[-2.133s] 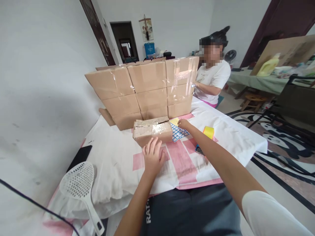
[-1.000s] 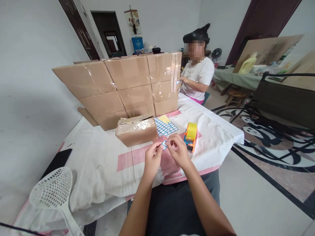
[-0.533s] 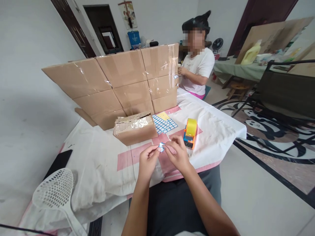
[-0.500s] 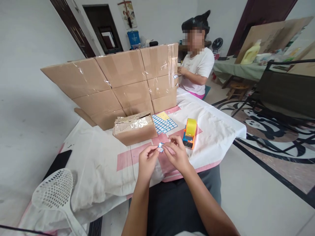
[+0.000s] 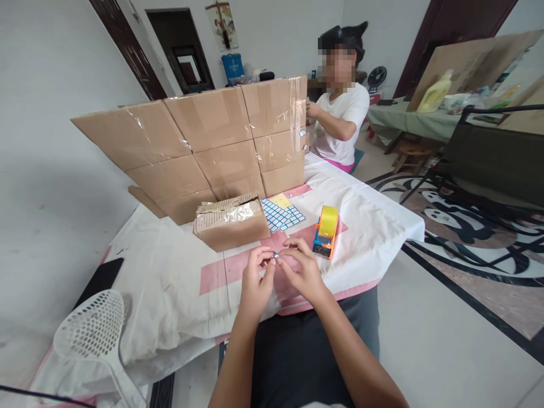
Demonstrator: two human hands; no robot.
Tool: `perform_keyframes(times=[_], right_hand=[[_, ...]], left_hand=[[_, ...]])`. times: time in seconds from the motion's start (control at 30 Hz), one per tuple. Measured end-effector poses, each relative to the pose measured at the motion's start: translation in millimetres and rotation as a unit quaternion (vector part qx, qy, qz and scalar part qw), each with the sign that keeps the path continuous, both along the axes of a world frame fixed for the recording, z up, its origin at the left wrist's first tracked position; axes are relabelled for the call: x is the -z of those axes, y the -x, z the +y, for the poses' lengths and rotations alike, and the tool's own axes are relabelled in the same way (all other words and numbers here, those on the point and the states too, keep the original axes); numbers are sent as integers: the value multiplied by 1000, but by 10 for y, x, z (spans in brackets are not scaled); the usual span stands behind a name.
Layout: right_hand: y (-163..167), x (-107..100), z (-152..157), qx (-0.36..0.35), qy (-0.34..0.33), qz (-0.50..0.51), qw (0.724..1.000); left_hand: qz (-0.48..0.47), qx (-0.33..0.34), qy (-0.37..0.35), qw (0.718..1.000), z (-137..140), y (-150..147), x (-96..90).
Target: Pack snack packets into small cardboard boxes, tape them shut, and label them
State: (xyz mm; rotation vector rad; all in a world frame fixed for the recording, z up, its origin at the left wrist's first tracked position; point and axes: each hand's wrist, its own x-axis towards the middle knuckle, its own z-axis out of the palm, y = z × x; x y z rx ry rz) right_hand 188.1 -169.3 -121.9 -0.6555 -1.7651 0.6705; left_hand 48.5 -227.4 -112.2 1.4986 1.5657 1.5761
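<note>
In the head view, the left hand [image 5: 256, 280] and the right hand [image 5: 304, 275] meet just below the middle of the frame, finger and thumb of each drawn narrow on a small blue-and-white piece [image 5: 276, 255]. The piece is at their fingertips, too small to make out in detail. Just above the hands, a sheet of blue-outlined shapes [image 5: 276, 216] lies on the desk [image 5: 374, 226], next to the right end of a small carton [image 5: 232, 228]. The tape dispenser [image 5: 326, 231] sits near the right hand, to its upper right. The desk's near edge, trimmed in pink, passes below the hands; from the dispenser, white cloth runs open to the corner at right. Across the upper left and centre, stacked cartons [image 5: 212, 127] wall off the far side.
</note>
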Motion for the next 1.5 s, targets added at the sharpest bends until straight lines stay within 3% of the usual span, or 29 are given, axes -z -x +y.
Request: perform_keyframes(times=[0.33,0.6,0.73,0.83,0.93,1.03,1.1,1.2,1.27,1.37,1.5], right_hand=[[-62,-76,-21,-18,39,14,999],[-57,-17,6,75,85,60,992],[-114,26,9,83,123,91,985],[-147,93,22,89,175,119,973],[-104,162,10,74,206,128,967],[21,213,-59,39,228,127,964],[116,241,-124,11,237,114,965],[211,286,-210,-23,248,89,964],[229,325,-245,-35,265,87,960],[198,388,-247,-65,307,108,943],[76,424,-135,-100,373,158,909]], left_hand=[[94,35,-16,995,-48,-19,-33],[78,-47,17,996,25,-78,43],[116,-65,49,990,188,-106,75],[193,-24,87,977,503,-165,-60],[303,24,130,944,1010,-239,-347],[414,79,195,886,1614,-305,-641],[478,139,259,827,1989,-349,-758],[555,216,347,725,2407,-435,-777],[598,230,374,670,2572,-508,-715],[659,218,363,621,2668,-625,-622],[712,198,264,620,2493,-689,-711]])
